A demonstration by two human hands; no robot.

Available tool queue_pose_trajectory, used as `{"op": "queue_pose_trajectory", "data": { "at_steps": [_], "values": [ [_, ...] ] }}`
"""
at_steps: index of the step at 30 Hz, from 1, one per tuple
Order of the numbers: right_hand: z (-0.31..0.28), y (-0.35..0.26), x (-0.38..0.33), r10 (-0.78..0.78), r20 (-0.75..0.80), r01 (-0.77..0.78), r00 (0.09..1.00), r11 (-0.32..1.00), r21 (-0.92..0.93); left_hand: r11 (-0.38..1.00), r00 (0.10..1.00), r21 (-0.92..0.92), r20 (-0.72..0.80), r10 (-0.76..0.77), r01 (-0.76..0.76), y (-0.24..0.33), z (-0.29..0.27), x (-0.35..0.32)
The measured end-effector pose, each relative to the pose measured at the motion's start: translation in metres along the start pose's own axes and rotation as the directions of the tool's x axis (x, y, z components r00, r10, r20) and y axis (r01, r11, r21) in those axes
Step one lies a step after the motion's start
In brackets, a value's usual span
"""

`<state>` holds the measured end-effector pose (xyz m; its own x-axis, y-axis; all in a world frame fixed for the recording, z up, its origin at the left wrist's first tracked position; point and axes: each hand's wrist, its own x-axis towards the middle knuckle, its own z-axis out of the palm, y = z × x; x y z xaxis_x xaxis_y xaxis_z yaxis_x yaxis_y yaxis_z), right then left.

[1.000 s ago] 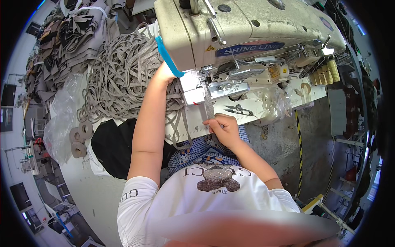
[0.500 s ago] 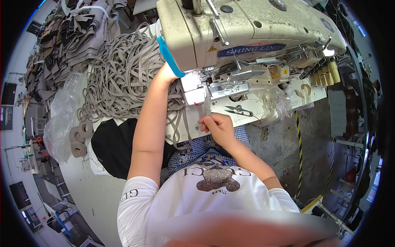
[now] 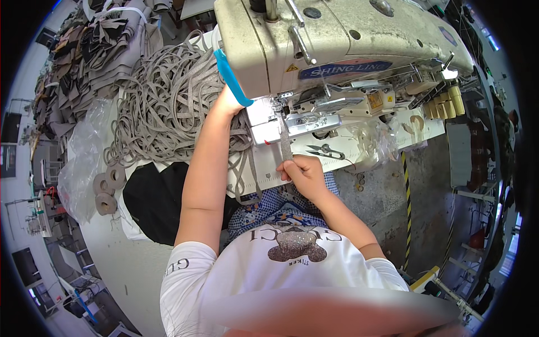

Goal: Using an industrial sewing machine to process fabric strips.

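Two hands work a cluttered white table [image 3: 112, 264]: right grip [image 3: 303, 174] pinches grey strap [image 3: 285, 143], left grip [image 3: 227, 104] hidden.

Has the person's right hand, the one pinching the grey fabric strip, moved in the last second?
No, barely. The right hand sits just below the small scissors on the white table edge, as before, pinching the grey fabric strip.
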<state>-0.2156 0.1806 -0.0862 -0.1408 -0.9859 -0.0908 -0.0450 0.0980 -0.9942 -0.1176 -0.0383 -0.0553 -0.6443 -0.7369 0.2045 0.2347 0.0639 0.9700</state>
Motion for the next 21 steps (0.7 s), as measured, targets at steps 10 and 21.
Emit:
{"op": "queue_pose_trajectory", "data": {
  "at_steps": [10,21],
  "values": [
    [0.013,-0.006,0.016,0.018,-0.096,0.006,0.995,0.969,0.246,0.999,1.0,0.05,-0.021,-0.006,0.007,-0.007,-0.001,-0.003],
    [0.012,-0.008,0.017,0.008,-0.095,0.009,0.995,0.983,0.182,0.995,1.0,0.098,0.013,-0.021,0.02,-0.012,-0.007,0.0]
  ]
}}
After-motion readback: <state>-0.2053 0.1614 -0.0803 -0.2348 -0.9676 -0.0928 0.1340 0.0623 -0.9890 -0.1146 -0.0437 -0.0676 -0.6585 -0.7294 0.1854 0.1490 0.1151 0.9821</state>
